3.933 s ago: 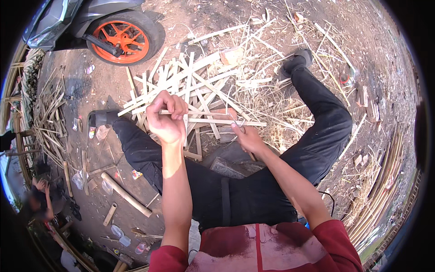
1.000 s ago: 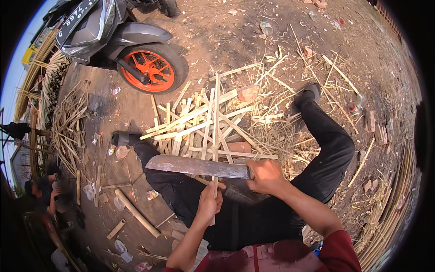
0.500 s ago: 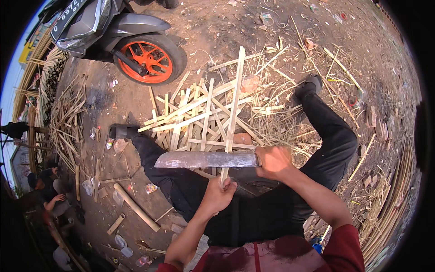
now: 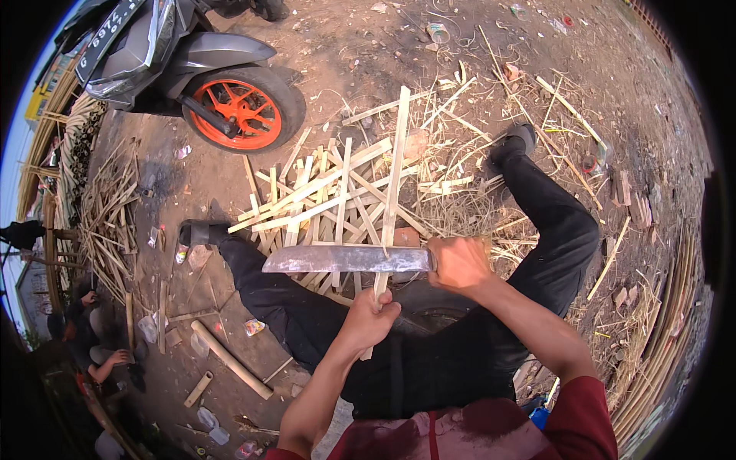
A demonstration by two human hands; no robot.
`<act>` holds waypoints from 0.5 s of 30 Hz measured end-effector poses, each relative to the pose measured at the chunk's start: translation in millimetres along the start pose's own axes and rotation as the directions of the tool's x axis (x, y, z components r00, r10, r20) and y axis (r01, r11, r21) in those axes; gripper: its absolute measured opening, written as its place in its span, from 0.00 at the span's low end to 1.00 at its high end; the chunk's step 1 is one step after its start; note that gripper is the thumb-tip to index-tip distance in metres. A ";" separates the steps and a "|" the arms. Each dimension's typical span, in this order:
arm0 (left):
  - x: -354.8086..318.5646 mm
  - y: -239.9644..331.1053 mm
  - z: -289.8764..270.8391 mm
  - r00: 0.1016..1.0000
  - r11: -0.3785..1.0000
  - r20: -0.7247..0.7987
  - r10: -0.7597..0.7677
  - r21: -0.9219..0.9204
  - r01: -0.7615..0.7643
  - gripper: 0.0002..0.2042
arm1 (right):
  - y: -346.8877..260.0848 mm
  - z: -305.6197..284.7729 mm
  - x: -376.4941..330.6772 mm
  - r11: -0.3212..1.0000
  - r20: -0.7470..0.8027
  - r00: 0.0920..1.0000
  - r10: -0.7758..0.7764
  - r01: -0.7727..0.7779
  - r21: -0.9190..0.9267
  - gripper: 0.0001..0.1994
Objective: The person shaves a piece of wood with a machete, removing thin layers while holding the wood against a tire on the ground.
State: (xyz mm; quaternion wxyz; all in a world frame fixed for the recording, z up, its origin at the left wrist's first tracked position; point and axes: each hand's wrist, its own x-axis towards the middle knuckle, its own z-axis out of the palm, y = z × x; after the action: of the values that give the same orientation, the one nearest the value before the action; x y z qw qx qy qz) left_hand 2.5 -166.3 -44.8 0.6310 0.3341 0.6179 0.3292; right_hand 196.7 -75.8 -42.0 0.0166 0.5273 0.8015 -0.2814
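Note:
My left hand (image 4: 368, 320) is closed around the near end of a long, pale bamboo strip (image 4: 396, 165), whose short tail pokes out below the fist. The strip points away from me over the heap. In my right hand (image 4: 460, 264) is the handle of a machete (image 4: 345, 259), its broad grey blade pointing left. The blade lies across the strip just beyond my left fist, hiding a short stretch of it. Beyond the blade, many cut bamboo strips (image 4: 322, 192) lie crisscrossed on the ground between my spread legs.
A motorcycle with an orange front wheel (image 4: 238, 115) stands at the far left. Thin bamboo shavings (image 4: 460, 207) surround the heap's right side. Bamboo pole pieces (image 4: 230, 360) lie at the near left, where another person (image 4: 103, 360) sits. Long bamboo lengths (image 4: 652, 345) run along the right.
The machete blade has shifted slightly upward in view and tilted a little, its tip lower than before relative to the handle. Both hands keep their grips.

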 end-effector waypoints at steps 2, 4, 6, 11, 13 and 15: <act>1.4 10.3 -13.4 0.980 0.986 0.115 -0.160 0.060 0.154 0.11 | 21.2 -11.5 26.2 0.982 -0.056 0.980 0.189 -0.188 0.019 0.17; 7.3 14.6 -6.7 0.978 0.983 0.097 -0.183 0.053 0.179 0.12 | 12.6 6.7 18.4 0.991 -0.104 0.988 0.119 -0.111 0.076 0.15; 13.9 13.6 -8.3 0.981 0.984 0.109 -0.162 0.089 0.153 0.13 | -10.1 16.6 5.7 0.989 -0.095 0.994 0.057 -0.042 0.145 0.14; -11.2 10.9 -12.0 0.948 0.952 0.111 -0.298 0.110 0.286 0.14 | 42.0 -9.6 31.7 0.970 -0.123 0.964 0.234 -0.222 0.103 0.18; -5.0 -0.2 -8.4 0.960 0.953 0.070 -0.273 0.153 0.260 0.14 | 43.9 -10.4 32.8 0.983 -0.136 0.974 0.183 -0.178 0.044 0.17; -5.4 -6.4 -5.1 0.988 0.980 0.090 -0.124 0.166 0.108 0.15 | 5.2 -16.6 4.4 1.000 -0.042 0.999 0.024 -0.023 0.016 0.14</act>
State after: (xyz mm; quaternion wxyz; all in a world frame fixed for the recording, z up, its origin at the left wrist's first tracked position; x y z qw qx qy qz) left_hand -2.7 -174.3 -47.2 0.6505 0.3631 0.6284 0.2238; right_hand 203.6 -62.8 -31.7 -0.0009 0.5426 0.7933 -0.2762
